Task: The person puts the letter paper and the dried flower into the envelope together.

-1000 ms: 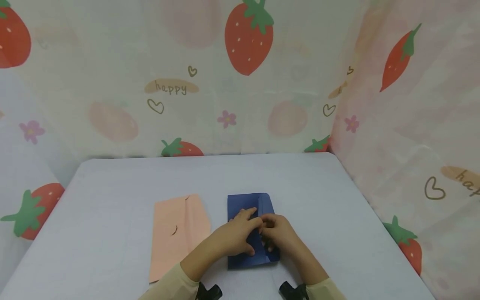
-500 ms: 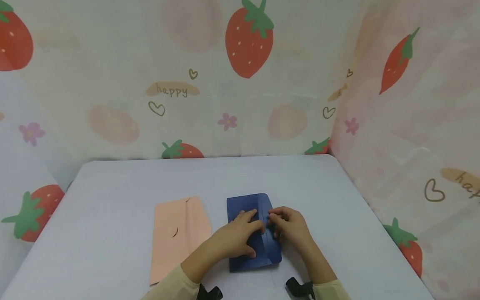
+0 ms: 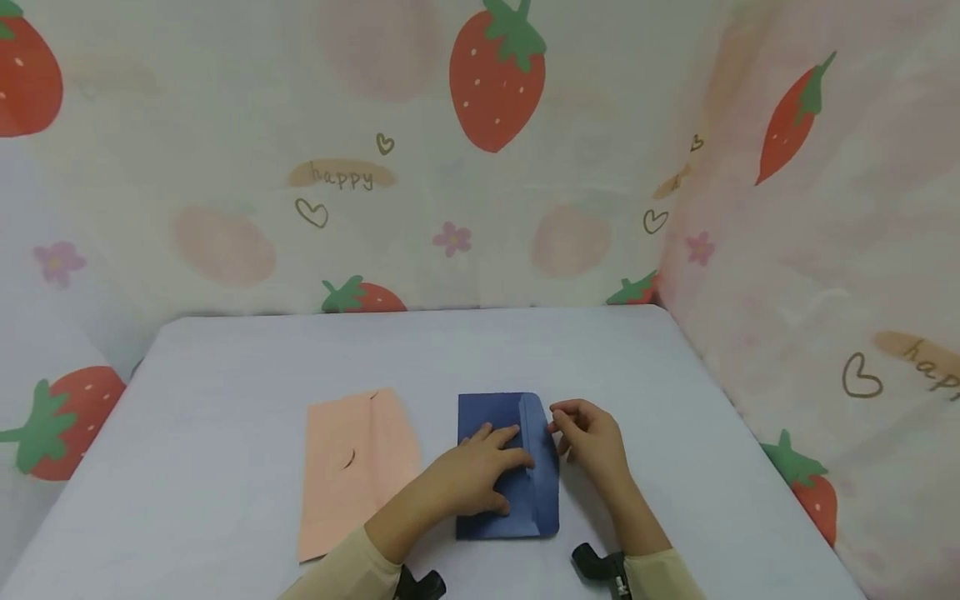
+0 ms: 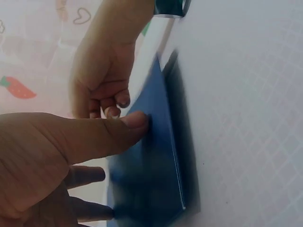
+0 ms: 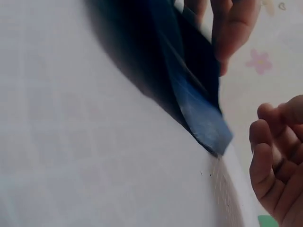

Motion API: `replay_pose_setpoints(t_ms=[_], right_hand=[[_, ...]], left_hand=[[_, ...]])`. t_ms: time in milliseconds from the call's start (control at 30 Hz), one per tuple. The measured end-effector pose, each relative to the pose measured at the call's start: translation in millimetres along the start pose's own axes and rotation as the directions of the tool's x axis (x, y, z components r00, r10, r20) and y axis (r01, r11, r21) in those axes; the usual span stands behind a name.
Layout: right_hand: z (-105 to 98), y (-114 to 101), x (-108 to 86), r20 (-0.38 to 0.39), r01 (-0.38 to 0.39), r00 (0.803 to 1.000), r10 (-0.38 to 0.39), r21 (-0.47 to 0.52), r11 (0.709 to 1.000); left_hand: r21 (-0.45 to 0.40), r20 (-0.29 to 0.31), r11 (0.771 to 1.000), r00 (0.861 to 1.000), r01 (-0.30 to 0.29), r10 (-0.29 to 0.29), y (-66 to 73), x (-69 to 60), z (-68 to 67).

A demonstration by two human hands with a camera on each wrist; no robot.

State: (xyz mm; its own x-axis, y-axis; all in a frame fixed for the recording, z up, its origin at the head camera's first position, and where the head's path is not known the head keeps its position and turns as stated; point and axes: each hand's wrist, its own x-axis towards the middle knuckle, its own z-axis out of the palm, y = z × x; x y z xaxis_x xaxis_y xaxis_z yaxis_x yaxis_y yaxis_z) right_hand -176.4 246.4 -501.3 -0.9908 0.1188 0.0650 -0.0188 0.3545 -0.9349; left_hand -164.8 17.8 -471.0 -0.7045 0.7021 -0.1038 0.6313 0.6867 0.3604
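A dark blue envelope [image 3: 491, 412] lies on the white table, its flap [image 3: 546, 492] spread out to the right. My left hand [image 3: 476, 475] rests on the envelope with the fingers spread, and in the left wrist view its thumb [image 4: 137, 120] touches the blue paper. Just off the flap's right edge is my right hand [image 3: 596, 442], fingers loosely bent. The right wrist view shows this right hand [image 5: 279, 161] apart from the envelope [image 5: 199, 123], with nothing visible in it. Left of the blue one lies a peach envelope [image 3: 337, 475], partly covered by the left forearm.
The white table [image 3: 225, 358] extends on all sides of the envelopes. Behind it hangs a strawberry-patterned curtain [image 3: 420, 100], which also runs along the right side. Black wrist devices [image 3: 600, 567] are strapped at both cuffs.
My right hand has moved from the flap to the right and slightly away, off the paper. The flap now lies flatter and more open. My left hand stays on the envelope.
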Motion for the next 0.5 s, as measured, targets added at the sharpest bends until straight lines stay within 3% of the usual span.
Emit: replay_pose_setpoints(t_ms=[233, 300, 400, 500], right_hand=[[1.4, 3.9, -7.1, 0.02, 0.169, 0.986, -0.167, -0.109, 0.98], [0.7, 3.4, -7.5, 0.007, 0.255, 0.966, -0.257, -0.164, 0.953], [-1.5, 2.6, -8.5, -0.01, 0.374, 0.922, -0.387, -0.226, 0.899], [-4.3, 3.4, -10.1, -0.015, 0.439, 0.888, -0.461, -0.275, 0.855]], left_hand=[[0.034, -0.009, 0.999, 0.999, 0.04, -0.04, 6.7, -5.0, 2.4], [0.038, -0.03, 0.999, 0.999, 0.033, -0.032, 7.7, -4.8, 0.3], [0.043, -0.048, 0.999, 0.999, 0.006, -0.004, 8.6, -4.6, -2.9], [0.034, -0.044, 0.999, 0.999, -0.01, 0.011, 9.1, -6.3, -6.8]])
